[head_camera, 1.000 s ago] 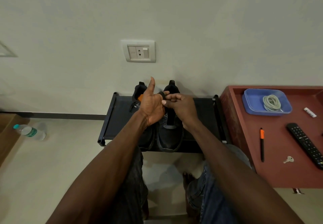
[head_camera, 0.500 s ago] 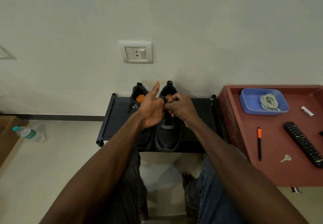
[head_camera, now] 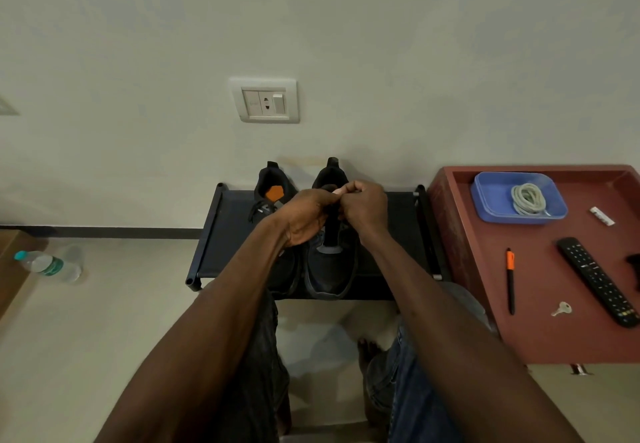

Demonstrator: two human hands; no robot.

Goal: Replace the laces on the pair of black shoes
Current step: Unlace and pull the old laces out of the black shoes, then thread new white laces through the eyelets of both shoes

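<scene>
Two black shoes stand side by side on a low black rack against the wall. The left shoe has an orange insole patch and still carries a lace. My left hand and my right hand meet fingertip to fingertip above the right shoe, whose tongue lies bare. Both pinch a small black lace bundle, which looks wound around my left fingers. A coil of pale laces lies in a blue tray on the right.
A red table at the right holds the tray, an orange-capped pen, a remote, a key and a small white item. A water bottle lies on the floor at left. My knees are below the rack.
My left thumb, raised a second ago, has folded down. Both hands have closed together over the black lace and shifted slightly right above the right shoe.
</scene>
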